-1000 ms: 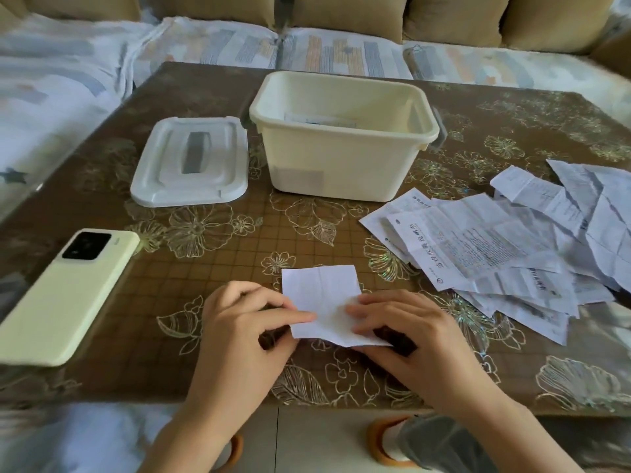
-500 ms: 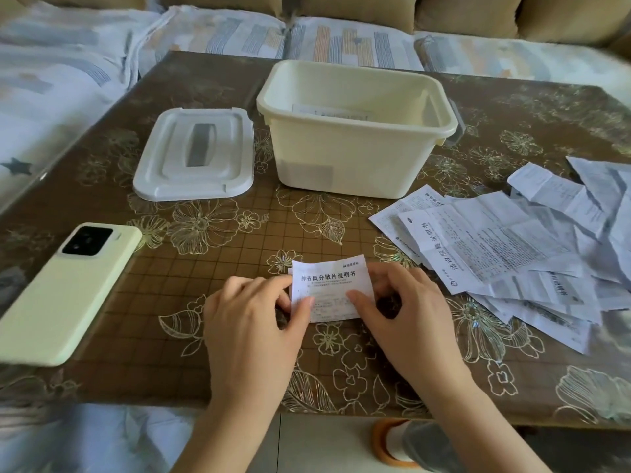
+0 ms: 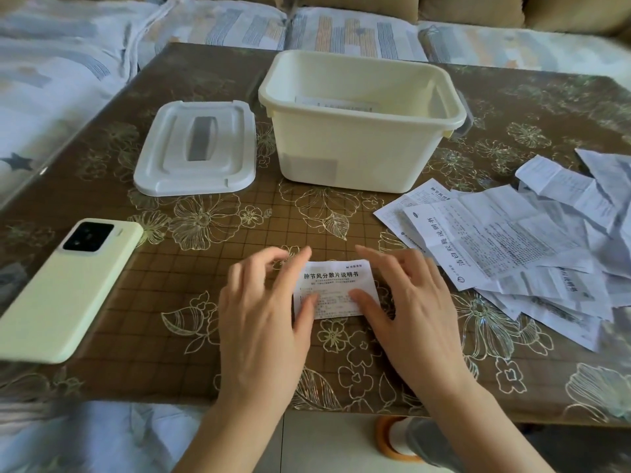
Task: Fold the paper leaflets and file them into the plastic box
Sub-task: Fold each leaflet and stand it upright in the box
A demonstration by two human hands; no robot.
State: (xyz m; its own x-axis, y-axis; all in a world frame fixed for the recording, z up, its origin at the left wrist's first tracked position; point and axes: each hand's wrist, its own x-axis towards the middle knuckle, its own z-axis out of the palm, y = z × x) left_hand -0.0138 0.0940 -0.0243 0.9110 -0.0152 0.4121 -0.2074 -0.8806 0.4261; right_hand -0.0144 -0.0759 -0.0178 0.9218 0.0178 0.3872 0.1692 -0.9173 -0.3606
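A small folded white leaflet (image 3: 336, 286) with printed text lies flat on the brown flowered table (image 3: 211, 295) near the front edge. My left hand (image 3: 263, 312) is at its left side, the thumb pressing on the paper, the fingers spread and lifted. My right hand (image 3: 406, 308) is at its right side, its thumb on the paper and its fingers straight. A cream plastic box (image 3: 362, 131) stands open behind, with a folded leaflet (image 3: 336, 103) inside. A heap of unfolded leaflets (image 3: 526, 247) lies to the right.
The box's white lid (image 3: 196, 148) lies left of the box. A pale green phone (image 3: 65, 288) rests face down at the left front. A sofa with a striped cover (image 3: 355, 29) runs behind the table. Something orange (image 3: 392, 438) shows below the table edge.
The leaflet was folded over, printed side up, and laid flat. Both hands have loosened from pinching it, and their fingers have spread out.
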